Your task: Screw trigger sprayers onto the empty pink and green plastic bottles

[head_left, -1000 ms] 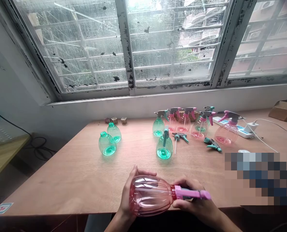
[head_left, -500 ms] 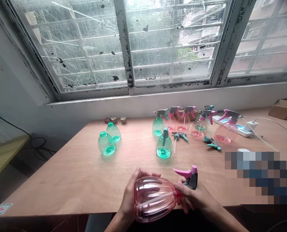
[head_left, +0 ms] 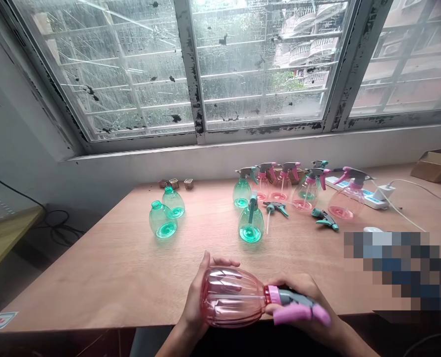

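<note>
A clear pink spray bottle [head_left: 233, 297] lies sideways in the air over the table's front edge, its base to the left. My left hand [head_left: 196, 297] wraps round the base end, thumb and fingers against the bottle. At the neck, my right hand [head_left: 309, 292] grips the collar of the grey and pink spray head [head_left: 298, 307], its fingers partly hidden behind it. The spray head sits on the bottle neck with its pink trigger toward me. Beyond my hands stands a green spray bottle [head_left: 250, 225] with its head on.
Two headless green bottles [head_left: 163, 220] stand at the left. Loose green spray heads [head_left: 276, 208] lie on the table [head_left: 105, 277]. Several pink and green spray bottles [head_left: 304, 196] line the back, near a power strip [head_left: 372, 198] and a cardboard box [head_left: 434, 166]. A blurred patch covers the right.
The spray head has turned about the neck: its trigger pointed up and away half a second ago and now faces me. My right hand has shifted its grip; my left hand keeps holding the bottle.
</note>
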`<state>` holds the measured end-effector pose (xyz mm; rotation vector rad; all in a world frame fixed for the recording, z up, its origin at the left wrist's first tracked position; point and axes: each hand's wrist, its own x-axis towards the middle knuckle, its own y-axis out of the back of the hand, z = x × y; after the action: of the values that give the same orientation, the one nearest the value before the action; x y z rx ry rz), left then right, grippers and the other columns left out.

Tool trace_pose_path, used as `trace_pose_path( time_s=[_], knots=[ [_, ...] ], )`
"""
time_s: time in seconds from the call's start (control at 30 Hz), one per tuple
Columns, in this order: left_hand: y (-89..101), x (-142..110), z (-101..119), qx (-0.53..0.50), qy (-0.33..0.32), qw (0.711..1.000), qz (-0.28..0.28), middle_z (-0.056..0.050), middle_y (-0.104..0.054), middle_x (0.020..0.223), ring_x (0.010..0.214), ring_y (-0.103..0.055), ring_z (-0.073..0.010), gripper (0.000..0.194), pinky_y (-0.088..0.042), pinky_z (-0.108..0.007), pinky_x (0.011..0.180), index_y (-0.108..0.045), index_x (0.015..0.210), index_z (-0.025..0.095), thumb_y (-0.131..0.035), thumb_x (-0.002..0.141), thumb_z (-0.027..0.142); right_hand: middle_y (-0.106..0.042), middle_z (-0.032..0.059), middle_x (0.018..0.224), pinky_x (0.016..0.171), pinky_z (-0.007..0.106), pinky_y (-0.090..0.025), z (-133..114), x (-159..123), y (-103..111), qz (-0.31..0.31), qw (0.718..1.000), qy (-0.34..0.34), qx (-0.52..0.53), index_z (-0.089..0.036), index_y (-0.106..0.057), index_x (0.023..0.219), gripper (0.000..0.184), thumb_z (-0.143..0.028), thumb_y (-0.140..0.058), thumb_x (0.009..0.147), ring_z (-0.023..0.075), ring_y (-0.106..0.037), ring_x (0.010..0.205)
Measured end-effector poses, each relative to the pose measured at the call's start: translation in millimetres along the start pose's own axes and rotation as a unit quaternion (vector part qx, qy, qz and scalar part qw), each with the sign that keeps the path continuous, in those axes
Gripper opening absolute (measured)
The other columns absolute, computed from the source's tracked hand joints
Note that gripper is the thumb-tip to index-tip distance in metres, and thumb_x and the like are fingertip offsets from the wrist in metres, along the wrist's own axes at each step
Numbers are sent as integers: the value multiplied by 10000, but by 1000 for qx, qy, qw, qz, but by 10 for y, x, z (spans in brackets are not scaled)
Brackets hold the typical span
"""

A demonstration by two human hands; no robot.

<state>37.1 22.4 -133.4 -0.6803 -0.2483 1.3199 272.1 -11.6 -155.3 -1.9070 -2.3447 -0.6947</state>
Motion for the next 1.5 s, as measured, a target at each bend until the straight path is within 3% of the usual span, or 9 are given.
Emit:
trace_pose_path(
  time_s=[0.1, 0.17, 0.4, 0.57, 0.7, 0.83, 1.07, 1.3, 1.5],
  knots=[
    [-23, -26, 3, 12, 9, 1000, -16, -87, -784, 950, 929, -714, -224, 480, -567, -311, 900, -754, 833, 153, -562, 987, 565, -676, 30, 553, 467, 243, -447, -3, 26, -32, -56, 971, -184, 145, -151, -728, 685, 529, -656, -731, 843, 158, -624, 467],
    [-40, -40, 10, 21, 10, 999, -28, -95, -779, 949, 938, -707, -229, 483, -553, -310, 916, -753, 819, 148, -556, 992, 553, -642, 22, 507, 459, 229, -446, -8, 36, -38, -77, 949, -236, 197, -140, -694, 640, 589, -693, -707, 844, 144, -611, 446],
    [-9, -13, 19, 15, 34, 999, -32, -121, -757, 1225, 1010, -720, -289, 518, -562, -415, 945, -773, 923, 154, -519, 991, 601, -758, 14, 769, 592, 250, -549, 74, -2, -4, -6, 983, -151, 103, -201, -746, 917, 340, -458, -886, 744, 202, -686, 685],
    [13, -12, 27, 31, 56, 996, -55, -183, -798, 1055, 1004, -743, -323, 692, -560, -426, 953, -736, 1228, 81, -465, 985, 668, -774, 33, 806, 590, 282, -561, 74, -19, 77, 21, 998, -62, 6, -226, -765, 1029, 301, -441, -829, 830, 231, -707, 676],
    [40, 9, 29, 10, 43, 999, -32, -136, -795, 1117, 981, -734, -267, 552, -572, -381, 914, -792, 1026, 136, -502, 1002, 605, -814, 71, 948, 750, 315, -598, -16, -3, 104, -30, 999, 36, -7, -234, -783, 1035, 336, -408, -901, 773, 275, -763, 828],
    [42, 19, 20, -26, 36, 998, -36, -102, -804, 1008, 956, -729, -246, 520, -555, -365, 931, -756, 766, 153, -563, 984, 583, -779, 31, 821, 634, 262, -549, -36, 7, 93, -49, 997, -47, -22, -209, -781, 984, 324, -439, -876, 776, 228, -712, 719],
    [1, -15, 45, 6, 32, 999, -32, -86, -788, 874, 930, -729, -252, 542, -534, -352, 928, -732, 720, 158, -572, 967, 613, -646, -10, 599, 542, 226, -416, -54, 34, 36, -93, 992, -79, -27, -162, -726, 642, 343, -428, -736, 859, 145, -553, 569],
    [32, 18, 40, 22, 46, 998, -35, -131, -796, 1043, 989, -717, -264, 531, -550, -358, 914, -795, 955, 137, -547, 980, 606, -710, 10, 642, 551, 237, -510, -25, 11, 87, -45, 990, 76, -113, -187, -797, 878, 467, -637, -676, 918, 170, -643, 551],
    [61, 51, 31, -21, 46, 998, -27, -117, -813, 979, 908, -739, -245, 467, -564, -346, 877, -790, 862, 131, -588, 981, 535, -779, 120, 933, 750, 283, -582, -31, 49, 76, -17, 927, 323, -190, -133, -652, 1238, 396, -395, -746, 956, 240, -770, 829]
  ],
)
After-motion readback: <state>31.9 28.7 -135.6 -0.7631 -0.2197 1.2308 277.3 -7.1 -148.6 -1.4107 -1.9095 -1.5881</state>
